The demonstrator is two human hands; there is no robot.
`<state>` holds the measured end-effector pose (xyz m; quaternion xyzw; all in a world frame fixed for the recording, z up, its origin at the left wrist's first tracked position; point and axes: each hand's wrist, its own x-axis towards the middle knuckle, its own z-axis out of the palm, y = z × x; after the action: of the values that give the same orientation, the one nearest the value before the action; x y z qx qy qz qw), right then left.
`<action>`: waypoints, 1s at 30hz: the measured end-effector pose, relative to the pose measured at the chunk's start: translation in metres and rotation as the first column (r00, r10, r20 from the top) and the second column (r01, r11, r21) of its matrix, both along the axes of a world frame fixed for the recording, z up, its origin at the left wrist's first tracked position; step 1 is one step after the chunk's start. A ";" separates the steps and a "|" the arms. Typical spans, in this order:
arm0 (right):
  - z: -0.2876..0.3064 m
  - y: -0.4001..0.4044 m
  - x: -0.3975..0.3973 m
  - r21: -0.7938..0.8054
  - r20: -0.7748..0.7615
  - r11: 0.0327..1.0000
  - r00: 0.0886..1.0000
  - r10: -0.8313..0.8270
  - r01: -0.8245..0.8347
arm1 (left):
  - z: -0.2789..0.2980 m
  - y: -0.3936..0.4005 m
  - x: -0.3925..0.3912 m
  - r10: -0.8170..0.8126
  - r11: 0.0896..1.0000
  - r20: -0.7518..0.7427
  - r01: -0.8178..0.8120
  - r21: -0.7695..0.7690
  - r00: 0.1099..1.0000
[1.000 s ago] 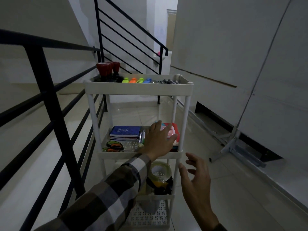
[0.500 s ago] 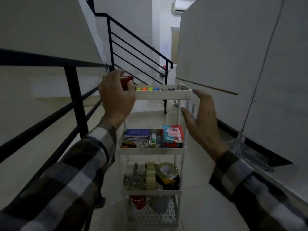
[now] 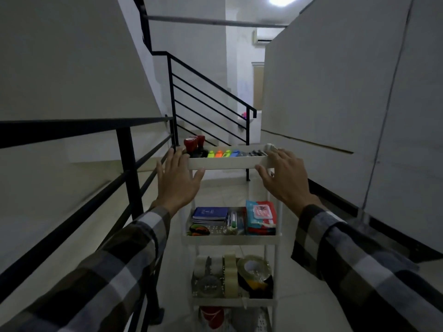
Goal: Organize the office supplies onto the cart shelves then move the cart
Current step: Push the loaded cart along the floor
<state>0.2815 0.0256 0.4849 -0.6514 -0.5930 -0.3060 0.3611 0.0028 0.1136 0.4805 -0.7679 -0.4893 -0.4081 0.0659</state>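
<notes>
A white four-tier cart (image 3: 227,162) stands in front of me on the landing. Its top tray holds red stamps (image 3: 193,143), coloured highlighters (image 3: 221,153) and dark pens (image 3: 256,153). The second shelf carries blue notebooks (image 3: 209,214), a red and teal wipes pack (image 3: 260,218) and scissors (image 3: 199,230). Tape rolls (image 3: 254,269) fill the third shelf, and a red item (image 3: 212,316) sits on the bottom one. My left hand (image 3: 177,180) is spread at the top tray's left end, thumb by its lower edge. My right hand (image 3: 285,176) lies spread over the right corner, thumb against the front wall.
A black metal railing (image 3: 124,164) runs close along the cart's left side, with a stairwell beyond it. A stair railing (image 3: 208,97) rises ahead. Large white panels (image 3: 335,104) lean along the right wall. Tiled floor (image 3: 299,283) lies to the cart's right.
My left hand left the second shelf and rose to the top tray's left end. My right hand came up from beside the cart to the tray's right corner. My view lifted.
</notes>
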 end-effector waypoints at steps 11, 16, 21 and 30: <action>-0.009 0.009 0.008 0.207 0.041 0.977 0.998 0.052 -0.060 | -0.021 0.022 -0.006 -0.001 0.963 0.045 -0.011 0.268 0.999; -0.014 0.019 0.008 0.350 0.031 0.934 0.998 0.061 -0.068 | -0.027 0.030 0.004 0.002 0.933 0.130 -0.049 0.357 0.992; -0.021 0.034 0.008 0.494 -0.004 0.866 0.996 0.091 -0.077 | -0.032 0.034 0.010 -0.032 0.902 0.174 -0.046 0.429 0.984; -0.026 0.044 -0.002 0.544 -0.106 0.836 0.983 0.147 -0.067 | -0.038 0.039 0.014 -0.078 0.888 0.238 -0.041 0.457 0.968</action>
<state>0.2791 0.0700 0.4586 -0.5099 -0.4914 -0.3917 0.5875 0.0168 0.1521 0.4423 -0.6779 -0.3759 -0.6058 0.1793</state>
